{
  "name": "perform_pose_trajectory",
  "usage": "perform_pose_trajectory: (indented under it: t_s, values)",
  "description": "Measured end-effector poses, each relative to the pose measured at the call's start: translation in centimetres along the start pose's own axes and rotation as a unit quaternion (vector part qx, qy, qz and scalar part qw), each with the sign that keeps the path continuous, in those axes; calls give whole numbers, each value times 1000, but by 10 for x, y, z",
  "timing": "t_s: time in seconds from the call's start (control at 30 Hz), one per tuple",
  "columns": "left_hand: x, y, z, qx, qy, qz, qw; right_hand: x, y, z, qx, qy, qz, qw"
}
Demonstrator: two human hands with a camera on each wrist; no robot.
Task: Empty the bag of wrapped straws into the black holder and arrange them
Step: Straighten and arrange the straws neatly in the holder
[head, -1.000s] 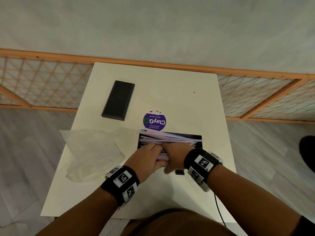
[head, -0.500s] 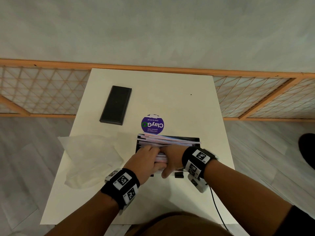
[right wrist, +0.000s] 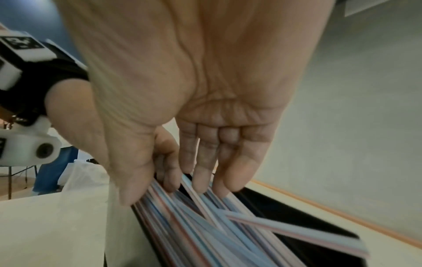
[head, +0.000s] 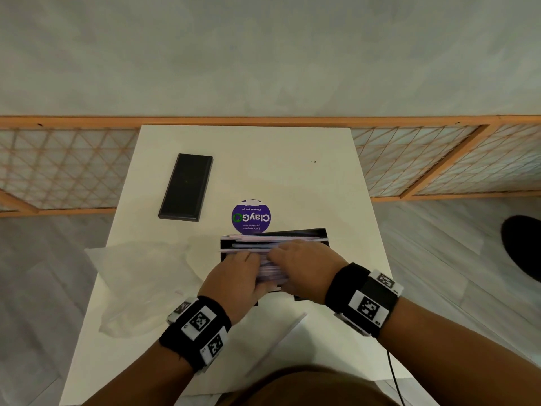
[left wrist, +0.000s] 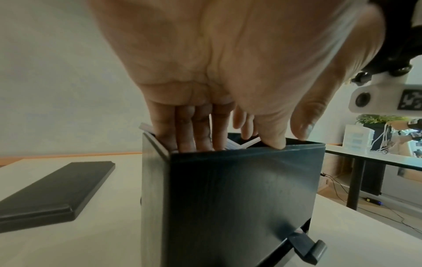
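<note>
White table (head: pixel 292 171) is bearing the black holder (head: pixel 319 232), w/ left hand (head: pixel 234 276) & right hand (head: pixel 304 266), fingers straight, pressing wrapped straws (head: pixel 263 244) down to level them.

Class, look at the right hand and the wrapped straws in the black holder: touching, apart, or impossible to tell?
Touching. The right wrist view shows the right hand's fingertips pressed onto the wrapped straws.

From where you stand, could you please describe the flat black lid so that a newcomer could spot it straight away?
Start at the white table and look to its far left part. The flat black lid lies there alone, left of the round purple sticker. Unlike the black holder full of wrapped straws, it is a low slab with a bevelled edge, with nothing on it.
</note>
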State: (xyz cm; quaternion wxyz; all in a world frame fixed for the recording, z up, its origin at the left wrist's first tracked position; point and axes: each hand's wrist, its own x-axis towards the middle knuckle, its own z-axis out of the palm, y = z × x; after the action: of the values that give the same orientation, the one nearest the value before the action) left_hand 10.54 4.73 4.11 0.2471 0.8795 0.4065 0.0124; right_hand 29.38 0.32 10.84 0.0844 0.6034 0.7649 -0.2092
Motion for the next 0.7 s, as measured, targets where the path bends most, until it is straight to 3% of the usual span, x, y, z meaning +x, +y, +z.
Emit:
perform_pose_trajectory:
  t_s: [0.13,0.27,0.53,0.7]
  values:
    - [-3,0,-12,52,33,25,998,-12,2,8,10,-30,4,999]
    - [-5,-3,-18,73,-5,20,997,-11,6,27,27,-107,28,994]
    - [-6,2,-22,119,-35,14,992,22,-6,28,71,-172,59,981]
    - [-7,5,-25,73,-29,-7,997,39,-9,19,87,-190,65,976]
